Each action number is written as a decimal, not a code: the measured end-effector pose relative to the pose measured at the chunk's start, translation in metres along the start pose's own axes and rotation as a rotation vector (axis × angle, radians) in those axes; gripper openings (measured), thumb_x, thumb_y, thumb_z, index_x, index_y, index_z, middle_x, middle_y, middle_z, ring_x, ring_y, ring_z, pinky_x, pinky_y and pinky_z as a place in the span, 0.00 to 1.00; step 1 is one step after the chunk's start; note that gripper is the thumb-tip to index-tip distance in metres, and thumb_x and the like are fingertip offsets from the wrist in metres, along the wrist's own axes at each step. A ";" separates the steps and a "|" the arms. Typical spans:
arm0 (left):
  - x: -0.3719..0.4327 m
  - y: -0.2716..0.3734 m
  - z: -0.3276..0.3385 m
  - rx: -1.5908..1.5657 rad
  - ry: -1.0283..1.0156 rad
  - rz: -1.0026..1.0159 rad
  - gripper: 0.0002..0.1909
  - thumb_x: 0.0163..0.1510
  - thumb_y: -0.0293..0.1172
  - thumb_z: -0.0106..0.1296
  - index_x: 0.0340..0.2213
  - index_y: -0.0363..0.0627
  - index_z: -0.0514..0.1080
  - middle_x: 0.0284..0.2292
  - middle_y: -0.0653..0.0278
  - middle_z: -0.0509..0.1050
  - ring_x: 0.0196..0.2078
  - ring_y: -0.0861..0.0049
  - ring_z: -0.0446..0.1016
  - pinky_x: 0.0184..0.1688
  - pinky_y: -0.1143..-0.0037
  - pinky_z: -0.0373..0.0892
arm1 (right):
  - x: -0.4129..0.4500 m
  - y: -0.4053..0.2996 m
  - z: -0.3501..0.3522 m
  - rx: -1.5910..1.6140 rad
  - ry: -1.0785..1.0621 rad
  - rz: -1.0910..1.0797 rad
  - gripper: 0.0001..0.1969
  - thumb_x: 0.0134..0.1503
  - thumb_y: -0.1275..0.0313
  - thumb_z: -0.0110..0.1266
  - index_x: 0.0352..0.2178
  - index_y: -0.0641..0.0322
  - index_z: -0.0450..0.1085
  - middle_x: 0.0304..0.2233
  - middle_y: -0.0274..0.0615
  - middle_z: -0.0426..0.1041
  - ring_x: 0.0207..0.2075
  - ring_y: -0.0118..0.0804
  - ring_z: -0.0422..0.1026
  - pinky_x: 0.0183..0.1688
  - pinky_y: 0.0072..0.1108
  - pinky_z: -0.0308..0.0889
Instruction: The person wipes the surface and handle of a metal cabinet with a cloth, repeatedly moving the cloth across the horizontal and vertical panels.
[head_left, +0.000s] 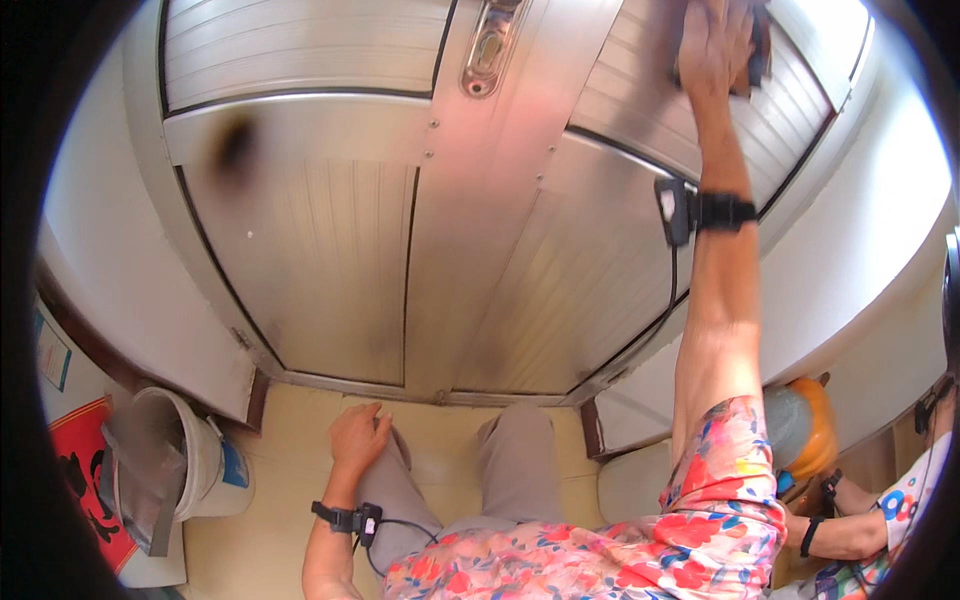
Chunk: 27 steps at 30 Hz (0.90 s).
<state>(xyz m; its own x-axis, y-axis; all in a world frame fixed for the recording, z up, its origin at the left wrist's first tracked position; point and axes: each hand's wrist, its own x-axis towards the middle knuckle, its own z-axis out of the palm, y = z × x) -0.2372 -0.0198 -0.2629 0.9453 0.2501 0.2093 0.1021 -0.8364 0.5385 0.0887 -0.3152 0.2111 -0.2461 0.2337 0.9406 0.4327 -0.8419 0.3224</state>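
Note:
My right hand (712, 56) is raised to the upper right panel of a metal double door (499, 172). Under its palm and fingers is a dark brown, cloth-like pad (760, 52), held against the ribbed panel; blur and the hand hide most of it. My left hand (361, 439) rests on my left knee, in grey trousers, and holds nothing. Its thumb stands apart from its fingers. Between the upper panels, a metal lock plate (491, 49) is fixed to the door's middle stile. Each wrist wears a black strap with a small cabled device.
On the left a white bucket (214, 480) contains a greyish flat-bladed thing, beside a red sheet (86, 487) with black characters. White walls flank the door. At right are an orange and grey rounded object (810, 427) and another person's forearms (851, 531), close to my right side.

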 end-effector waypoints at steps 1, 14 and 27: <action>0.004 0.009 0.008 -0.015 -0.004 0.033 0.16 0.47 0.40 0.50 0.33 0.41 0.74 0.28 0.57 0.74 0.34 0.62 0.71 0.36 0.67 0.66 | 0.017 -0.001 -0.006 -0.018 -0.018 -0.009 0.25 0.55 0.61 0.43 0.54 0.57 0.56 0.58 0.54 0.49 0.57 0.60 0.47 0.58 0.42 0.42; 0.008 0.006 0.020 0.054 -0.032 0.055 0.16 0.47 0.39 0.51 0.34 0.41 0.73 0.28 0.58 0.74 0.35 0.63 0.71 0.37 0.67 0.66 | -0.130 -0.109 -0.071 0.263 -0.409 -0.217 0.31 0.43 0.64 0.56 0.51 0.56 0.59 0.54 0.49 0.55 0.57 0.50 0.50 0.55 0.41 0.47; 0.014 0.011 0.015 0.079 0.023 0.085 0.15 0.47 0.39 0.50 0.32 0.42 0.74 0.28 0.59 0.74 0.34 0.64 0.71 0.37 0.68 0.67 | -0.230 0.058 -0.144 -0.066 -0.112 0.387 0.31 0.51 0.66 0.44 0.55 0.69 0.49 0.58 0.59 0.45 0.59 0.59 0.42 0.60 0.40 0.34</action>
<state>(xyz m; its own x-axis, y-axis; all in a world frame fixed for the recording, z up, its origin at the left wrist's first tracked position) -0.2185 -0.0326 -0.2667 0.9444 0.1866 0.2708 0.0464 -0.8908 0.4521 0.0457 -0.4875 -0.0019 0.0211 -0.0578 0.9981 0.4171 -0.9068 -0.0613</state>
